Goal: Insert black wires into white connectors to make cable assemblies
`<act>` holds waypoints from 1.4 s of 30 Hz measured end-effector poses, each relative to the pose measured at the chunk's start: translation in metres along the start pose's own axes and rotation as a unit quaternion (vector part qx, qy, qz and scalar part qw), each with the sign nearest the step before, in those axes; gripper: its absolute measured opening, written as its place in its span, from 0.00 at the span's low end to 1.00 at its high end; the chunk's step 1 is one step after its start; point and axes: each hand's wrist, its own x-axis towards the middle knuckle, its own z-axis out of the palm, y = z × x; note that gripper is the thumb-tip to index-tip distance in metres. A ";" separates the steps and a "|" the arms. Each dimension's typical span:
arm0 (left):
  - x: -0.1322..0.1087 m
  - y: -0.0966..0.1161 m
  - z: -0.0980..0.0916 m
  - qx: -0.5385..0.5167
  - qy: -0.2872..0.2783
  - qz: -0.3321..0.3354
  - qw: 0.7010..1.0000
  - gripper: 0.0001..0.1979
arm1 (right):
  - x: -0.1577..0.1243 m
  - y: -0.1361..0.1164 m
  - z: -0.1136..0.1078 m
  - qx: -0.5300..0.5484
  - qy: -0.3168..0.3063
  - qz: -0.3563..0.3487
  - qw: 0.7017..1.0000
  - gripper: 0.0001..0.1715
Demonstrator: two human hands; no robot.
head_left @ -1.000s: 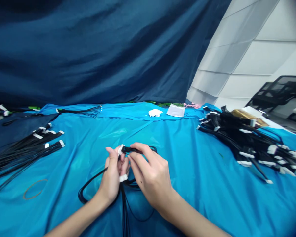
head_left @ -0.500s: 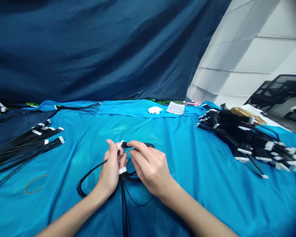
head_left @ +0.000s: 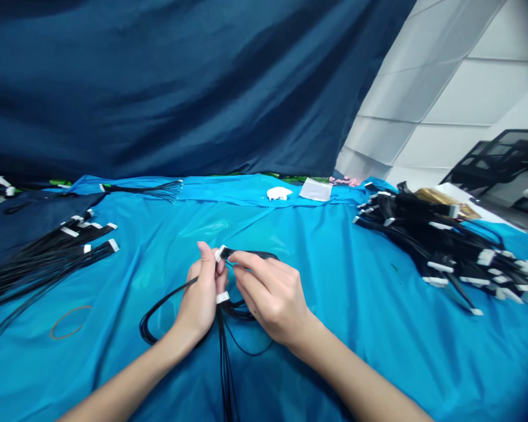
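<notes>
My left hand [head_left: 201, 299] is closed round a white connector [head_left: 220, 253] at the end of a black wire bundle, its thumb pointing up. Close on the right, my right hand [head_left: 268, 290] pinches thin black wires [head_left: 229, 256] right beside that connector. A second white connector [head_left: 222, 297] sits below the left fingers, with several black wires [head_left: 226, 363] hanging from it toward me. Loops of the black cable [head_left: 152, 316] curve out to the left of my left wrist and behind my right hand. The right fingertips partly hide the wires they pinch.
Black wire bundles with white connectors [head_left: 92, 249] lie at the left. A large pile of similar harnesses [head_left: 440, 240] is at the right. A rubber band [head_left: 70, 322] rests on the blue cloth [head_left: 334, 264]. Farther back are a white scrap [head_left: 279, 193] and a small plastic bag [head_left: 315, 189].
The view has shifted slightly, so everything sits a little to the right. Both hands keep their hold, with only small finger movement at the connector.
</notes>
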 end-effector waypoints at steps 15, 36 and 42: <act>0.001 0.002 0.002 -0.017 -0.012 -0.023 1.000 0.28 | -0.001 0.000 0.001 0.001 0.009 -0.010 1.000 0.11; -0.002 0.013 0.003 0.068 -0.009 0.011 0.998 0.29 | -0.001 0.000 -0.001 0.010 -0.016 0.016 1.000 0.12; 0.001 0.001 0.001 0.021 -0.049 -0.007 0.999 0.29 | -0.001 -0.003 0.000 0.024 -0.008 0.024 0.999 0.12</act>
